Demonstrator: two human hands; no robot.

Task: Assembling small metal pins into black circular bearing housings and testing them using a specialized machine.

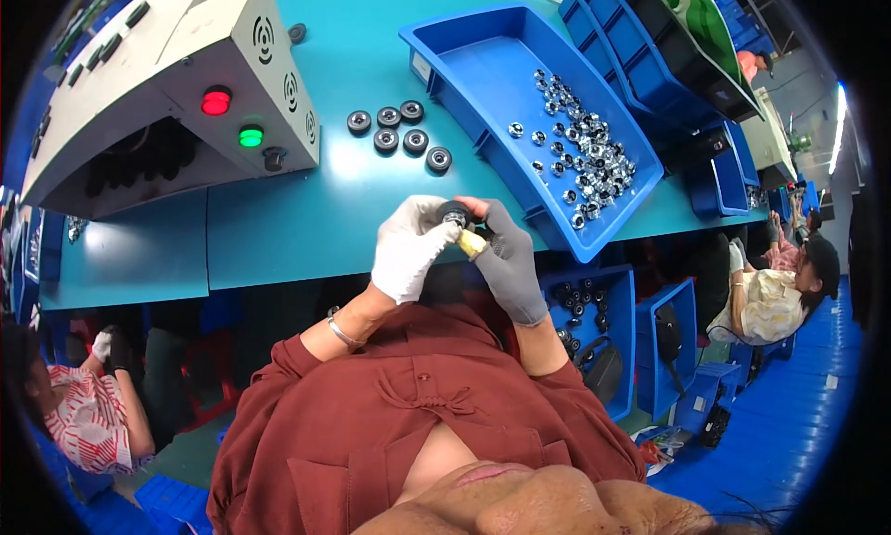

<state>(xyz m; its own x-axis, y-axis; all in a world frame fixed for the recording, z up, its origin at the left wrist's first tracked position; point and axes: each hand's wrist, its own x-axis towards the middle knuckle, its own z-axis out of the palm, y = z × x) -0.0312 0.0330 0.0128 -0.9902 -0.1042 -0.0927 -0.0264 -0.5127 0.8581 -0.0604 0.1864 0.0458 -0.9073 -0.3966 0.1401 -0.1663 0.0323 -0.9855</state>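
Note:
In a white glove, my left hand [404, 249] is closed on a small black wheel [454, 210] with a shiny centre, held just over the table's front edge. My right hand [513, 266], gloved in grey with a bare reddish fingertip, closes on the same wheel from the other side. Something yellow [471, 244] shows at the right thumb; whether it is a wrap or a separate piece I cannot tell. Several similar black wheels [386, 141] lie in a loose cluster beyond my hands. To their right, a blue tray [506, 159] contains many shiny chrome parts [603, 159].
A cream machine [176, 90] with red and green lights stands on the green table [269, 233] at left. Stacked blue bins [640, 57] rise at back right. Below the table edge, a blue bin [620, 349] holds black wheels. Co-workers sit at both sides.

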